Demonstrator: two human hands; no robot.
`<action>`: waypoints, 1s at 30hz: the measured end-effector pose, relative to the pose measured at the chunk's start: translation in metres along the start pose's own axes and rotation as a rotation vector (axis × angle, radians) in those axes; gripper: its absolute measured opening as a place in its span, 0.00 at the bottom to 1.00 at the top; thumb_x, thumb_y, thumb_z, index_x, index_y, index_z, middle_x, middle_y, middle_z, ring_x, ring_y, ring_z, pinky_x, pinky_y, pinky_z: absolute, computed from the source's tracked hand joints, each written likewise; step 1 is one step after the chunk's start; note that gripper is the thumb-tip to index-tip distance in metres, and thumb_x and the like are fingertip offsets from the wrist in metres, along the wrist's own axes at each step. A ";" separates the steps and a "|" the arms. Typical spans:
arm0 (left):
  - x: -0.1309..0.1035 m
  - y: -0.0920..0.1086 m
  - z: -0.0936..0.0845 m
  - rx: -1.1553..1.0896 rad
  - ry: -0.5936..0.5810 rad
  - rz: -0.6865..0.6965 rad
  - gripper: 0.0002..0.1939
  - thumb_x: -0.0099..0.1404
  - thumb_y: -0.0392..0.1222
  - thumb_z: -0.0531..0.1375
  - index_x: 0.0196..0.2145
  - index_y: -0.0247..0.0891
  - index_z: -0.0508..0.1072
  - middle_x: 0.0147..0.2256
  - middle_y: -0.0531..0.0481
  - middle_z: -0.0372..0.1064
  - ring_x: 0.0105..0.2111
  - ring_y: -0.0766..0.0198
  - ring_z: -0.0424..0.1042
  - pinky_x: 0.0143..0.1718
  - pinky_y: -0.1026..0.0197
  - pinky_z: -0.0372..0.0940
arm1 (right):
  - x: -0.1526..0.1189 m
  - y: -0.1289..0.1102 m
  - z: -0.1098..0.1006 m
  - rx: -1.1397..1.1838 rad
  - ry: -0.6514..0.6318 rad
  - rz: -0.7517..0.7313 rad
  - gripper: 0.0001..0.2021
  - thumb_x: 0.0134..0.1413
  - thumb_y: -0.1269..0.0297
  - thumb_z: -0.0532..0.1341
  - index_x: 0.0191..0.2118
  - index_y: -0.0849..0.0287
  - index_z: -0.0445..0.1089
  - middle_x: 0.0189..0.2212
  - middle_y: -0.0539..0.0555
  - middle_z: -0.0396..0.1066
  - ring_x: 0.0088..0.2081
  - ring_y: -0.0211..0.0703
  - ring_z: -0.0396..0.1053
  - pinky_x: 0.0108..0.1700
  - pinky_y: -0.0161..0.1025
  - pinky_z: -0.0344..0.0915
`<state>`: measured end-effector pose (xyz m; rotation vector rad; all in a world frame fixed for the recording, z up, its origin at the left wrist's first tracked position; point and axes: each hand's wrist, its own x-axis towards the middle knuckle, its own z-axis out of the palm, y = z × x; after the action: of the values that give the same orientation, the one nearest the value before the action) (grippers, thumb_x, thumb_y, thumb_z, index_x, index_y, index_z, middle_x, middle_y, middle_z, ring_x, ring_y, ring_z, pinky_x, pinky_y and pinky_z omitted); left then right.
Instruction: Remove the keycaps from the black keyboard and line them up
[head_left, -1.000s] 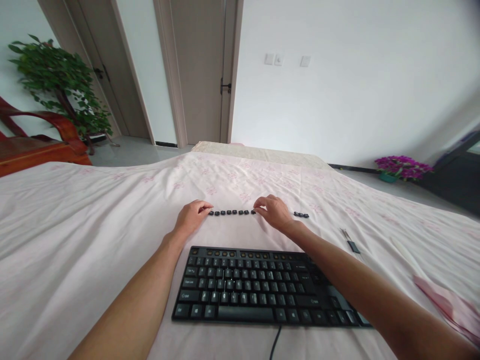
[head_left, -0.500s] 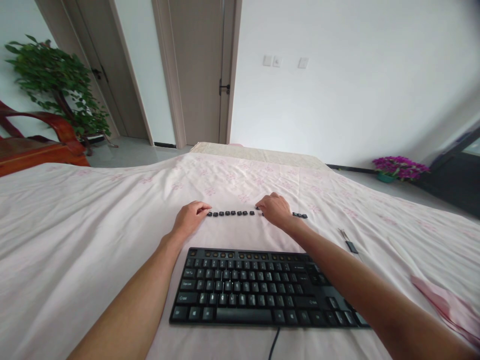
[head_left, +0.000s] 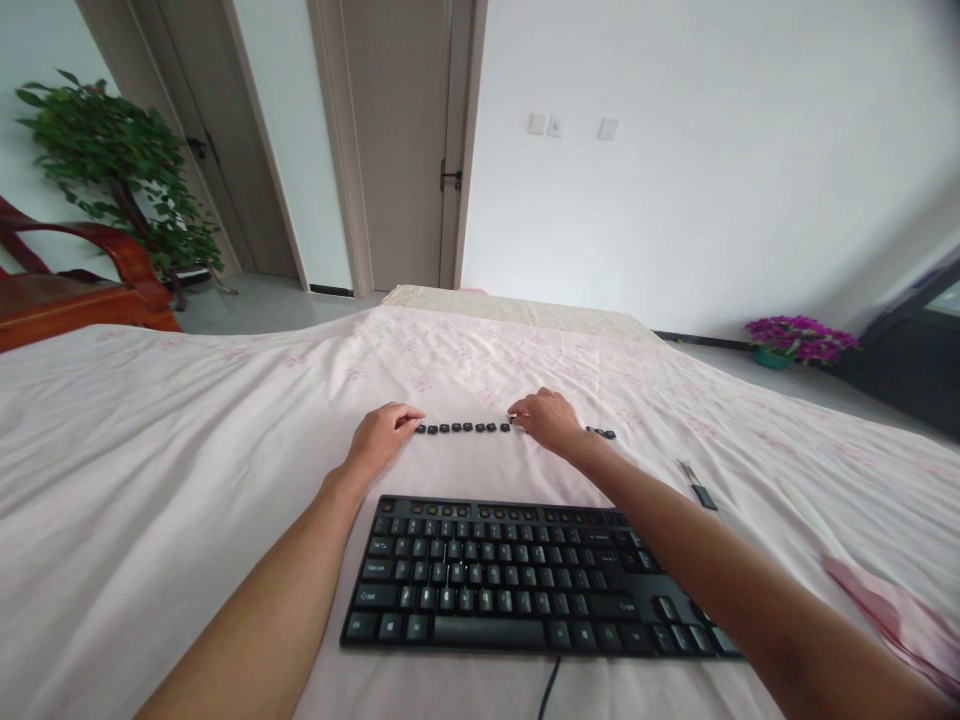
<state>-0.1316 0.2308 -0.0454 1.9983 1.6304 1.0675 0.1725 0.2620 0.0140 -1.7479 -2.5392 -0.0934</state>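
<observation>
Small black keycaps (head_left: 467,428) lie in a line across the pink-white sheet. At the line's left end, my left hand (head_left: 384,436) rests with thumb and fingers drawn together beside the end keycap; whether anything is between them is hidden. Farther right, my right hand (head_left: 549,418) is closed, with a dark keycap (head_left: 513,420) at its fingertips, just above the line. It covers part of the row; a few more keycaps (head_left: 601,433) show beyond its wrist. Nearer me lies a black keyboard (head_left: 487,630), whose top row shows bare key sockets. My right forearm crosses over its right part.
Right of the row lies a wire keycap puller (head_left: 703,496) with a black handle. A pink cloth (head_left: 892,605) lies at the right edge. The keyboard's cable (head_left: 550,688) runs toward me. Beyond the bed (head_left: 225,430) stand a wooden chair (head_left: 82,305), a plant and purple flowers.
My right fingertips have shifted slightly left and down toward the row with the keycap. The left hand stays at the row's left end.
</observation>
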 end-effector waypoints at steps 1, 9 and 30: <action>0.000 0.000 0.000 0.003 0.001 0.002 0.11 0.60 0.44 0.58 0.38 0.43 0.78 0.39 0.50 0.76 0.37 0.60 0.73 0.41 0.60 0.65 | -0.001 -0.001 0.000 -0.007 0.001 -0.007 0.10 0.59 0.63 0.59 0.43 0.50 0.77 0.39 0.52 0.77 0.46 0.49 0.65 0.45 0.40 0.57; 0.000 0.000 0.000 0.008 -0.006 -0.006 0.11 0.61 0.44 0.57 0.38 0.43 0.78 0.39 0.50 0.76 0.37 0.60 0.73 0.41 0.61 0.65 | -0.005 -0.004 0.004 -0.050 0.011 -0.051 0.09 0.57 0.65 0.60 0.39 0.52 0.78 0.38 0.54 0.76 0.46 0.51 0.64 0.44 0.42 0.56; 0.000 -0.002 0.001 0.010 -0.003 -0.001 0.11 0.61 0.44 0.57 0.38 0.43 0.78 0.39 0.50 0.76 0.37 0.60 0.73 0.41 0.61 0.65 | -0.017 0.001 0.003 0.063 0.018 0.003 0.11 0.55 0.64 0.63 0.44 0.50 0.76 0.43 0.52 0.76 0.49 0.50 0.64 0.49 0.43 0.56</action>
<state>-0.1323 0.2319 -0.0479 2.0045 1.6379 1.0571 0.1794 0.2473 0.0092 -1.7198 -2.4984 -0.0283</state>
